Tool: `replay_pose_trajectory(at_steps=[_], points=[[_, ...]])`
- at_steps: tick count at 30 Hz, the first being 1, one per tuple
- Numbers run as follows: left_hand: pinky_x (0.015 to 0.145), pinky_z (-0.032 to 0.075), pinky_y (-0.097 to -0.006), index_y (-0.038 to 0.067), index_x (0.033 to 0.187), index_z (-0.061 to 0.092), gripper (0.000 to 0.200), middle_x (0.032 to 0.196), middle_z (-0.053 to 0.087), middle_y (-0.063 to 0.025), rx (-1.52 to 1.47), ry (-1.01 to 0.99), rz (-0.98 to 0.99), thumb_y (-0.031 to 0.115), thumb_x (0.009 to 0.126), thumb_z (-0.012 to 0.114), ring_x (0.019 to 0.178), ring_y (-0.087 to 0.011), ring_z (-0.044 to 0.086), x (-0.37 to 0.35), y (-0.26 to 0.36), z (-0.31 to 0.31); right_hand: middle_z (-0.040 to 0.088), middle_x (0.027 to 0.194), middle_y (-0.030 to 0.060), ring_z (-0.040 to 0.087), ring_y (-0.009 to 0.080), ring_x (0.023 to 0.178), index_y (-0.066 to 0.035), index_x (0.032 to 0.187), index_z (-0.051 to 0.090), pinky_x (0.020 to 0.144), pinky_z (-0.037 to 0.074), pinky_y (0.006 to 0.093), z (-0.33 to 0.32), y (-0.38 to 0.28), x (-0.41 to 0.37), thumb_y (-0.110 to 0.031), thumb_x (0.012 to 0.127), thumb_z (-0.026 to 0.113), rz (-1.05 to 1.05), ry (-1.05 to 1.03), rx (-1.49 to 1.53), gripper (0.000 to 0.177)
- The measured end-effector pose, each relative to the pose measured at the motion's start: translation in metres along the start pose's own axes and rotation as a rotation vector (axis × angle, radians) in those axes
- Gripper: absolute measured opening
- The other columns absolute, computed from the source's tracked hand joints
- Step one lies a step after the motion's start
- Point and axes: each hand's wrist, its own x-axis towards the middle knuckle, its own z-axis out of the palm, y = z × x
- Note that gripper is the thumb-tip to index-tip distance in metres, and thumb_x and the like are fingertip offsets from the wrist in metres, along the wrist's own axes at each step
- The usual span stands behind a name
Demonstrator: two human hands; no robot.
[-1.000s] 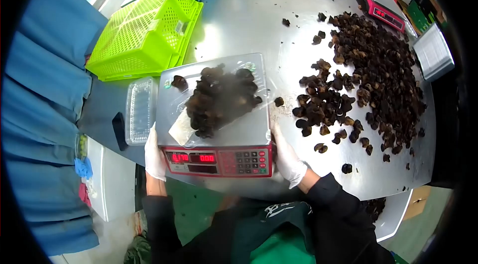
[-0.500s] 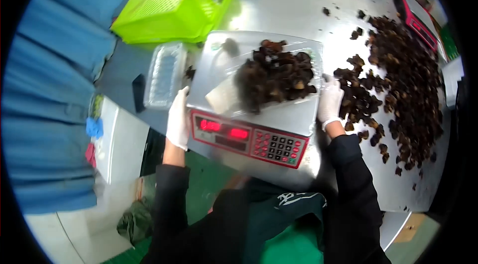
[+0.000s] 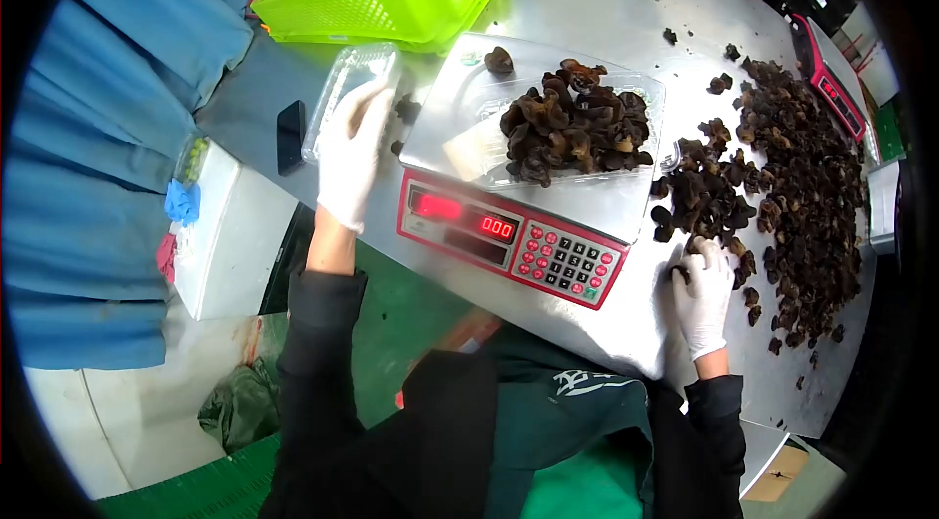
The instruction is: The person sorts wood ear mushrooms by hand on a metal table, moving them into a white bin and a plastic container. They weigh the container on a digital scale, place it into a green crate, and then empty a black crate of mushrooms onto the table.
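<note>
Both my hands wear white gloves. My left hand (image 3: 349, 162) reaches over a clear plastic tray (image 3: 335, 89), thumb and fingers apart at its near end. At the edge of a pile of dark wood ear mushrooms (image 3: 807, 196), my right hand (image 3: 702, 302) has its fingers curled around a mushroom piece. Between my hands stands a red-and-silver digital scale (image 3: 514, 237) with one display reading 0.00. A heap of wood ears (image 3: 577, 128) lies in a clear tray on its plate, beside a pale rectangular piece (image 3: 474, 151). One loose wood ear (image 3: 499, 60) sits at the plate's far edge.
A bright green plastic crate (image 3: 381, 5) is at the back left. A dark phone (image 3: 290, 137) lies left of the plastic tray. Another red scale (image 3: 831, 89) stands at the far right behind the pile. Blue curtains (image 3: 108, 157) hang on the left.
My left hand has left the scale's left side and moved up over the clear tray. My right hand has left its right side and moved down to the loose wood ears.
</note>
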Motion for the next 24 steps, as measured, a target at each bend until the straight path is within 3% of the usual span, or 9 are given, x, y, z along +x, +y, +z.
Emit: replay_pose_trajectory(at_steps=[4,8,11,12,15,17,20,22,24], points=[[0.098,0.044,-0.0286,-0.001,0.123,0.063,0.032,0.120,0.066,-0.0106,-0.015,-0.178,0.149,0.017,0.096,0.061,0.111,-0.0167,0.060,0.047,0.004,0.040,0.059,0.115,0.0151,0.056,0.0346,0.106,-0.004,0.093,0.061,0.093,0.046,0.0412,0.008,0.000,-0.009,-0.006,0.077,0.065,0.011,0.019,-0.022,0.017],[0.093,0.047,-0.0299,0.006,0.120,0.068,0.037,0.114,0.069,-0.0115,0.266,-0.260,0.242,0.025,0.088,0.069,0.104,-0.0184,0.064,0.098,0.000,0.078,0.059,0.115,0.0123,0.059,0.0316,0.103,-0.003,0.099,0.061,0.087,0.050,0.0380,0.011,0.016,-0.008,-0.007,0.081,0.065,0.104,0.028,-0.010,0.019],[0.088,0.050,-0.0303,0.012,0.118,0.070,0.040,0.108,0.070,-0.0137,0.396,-0.399,0.265,0.029,0.082,0.070,0.099,-0.0231,0.065,0.125,-0.008,0.098,0.059,0.116,0.0122,0.058,0.0324,0.108,-0.005,0.107,0.059,0.090,0.050,0.0385,0.008,0.021,-0.007,-0.008,0.082,0.065,0.285,0.016,0.015,0.025],[0.087,0.050,-0.0305,0.011,0.114,0.071,0.037,0.105,0.070,-0.0135,0.489,-0.468,0.289,0.026,0.081,0.070,0.097,-0.0235,0.066,0.132,-0.010,0.102,0.058,0.119,0.0133,0.056,0.0339,0.112,-0.006,0.116,0.057,0.094,0.048,0.0395,0.011,0.025,-0.008,-0.009,0.083,0.065,0.317,-0.007,0.043,0.034],[0.083,0.052,-0.0321,0.008,0.101,0.073,0.026,0.098,0.071,-0.0121,0.678,-0.633,0.413,0.020,0.078,0.070,0.089,-0.0236,0.067,0.147,-0.026,0.109,0.058,0.122,0.0188,0.055,0.0374,0.115,-0.006,0.124,0.056,0.099,0.045,0.0420,0.018,0.032,-0.010,-0.006,0.084,0.061,0.229,0.024,0.019,0.040],[0.080,0.053,-0.0362,0.010,0.093,0.073,0.021,0.093,0.071,-0.0127,0.549,-0.574,0.369,0.021,0.075,0.069,0.087,-0.0288,0.068,0.145,-0.031,0.110,0.061,0.114,0.0192,0.057,0.0373,0.110,-0.005,0.118,0.058,0.096,0.046,0.0414,0.017,0.034,-0.008,-0.003,0.084,0.059,0.240,0.040,0.046,0.034],[0.076,0.052,-0.0294,0.006,0.092,0.072,0.016,0.086,0.070,-0.0092,0.390,-0.489,0.301,0.010,0.076,0.068,0.078,-0.0196,0.066,0.145,-0.035,0.106,0.063,0.096,0.0158,0.060,0.0350,0.097,-0.003,0.102,0.062,0.086,0.049,0.0401,0.010,0.038,-0.001,0.001,0.083,0.058,0.317,0.090,0.178,0.020],[0.075,0.051,-0.0265,0.003,0.094,0.071,0.015,0.084,0.069,-0.0058,0.215,-0.425,0.252,0.003,0.080,0.066,0.077,-0.0136,0.064,0.136,-0.022,0.096,0.066,0.095,0.0141,0.064,0.0333,0.092,-0.004,0.100,0.064,0.083,0.051,0.0379,0.010,0.043,0.001,-0.001,0.082,0.061,0.406,0.105,0.249,0.019],[0.076,0.051,-0.0265,0.002,0.096,0.071,0.016,0.087,0.070,-0.0054,-0.017,-0.454,0.130,0.000,0.081,0.066,0.079,-0.0135,0.064,0.109,0.004,0.083,0.068,0.094,0.0132,0.067,0.0318,0.088,-0.004,0.097,0.065,0.080,0.053,0.0360,0.006,0.044,0.004,-0.003,0.081,0.064,0.472,0.141,0.325,0.016]])
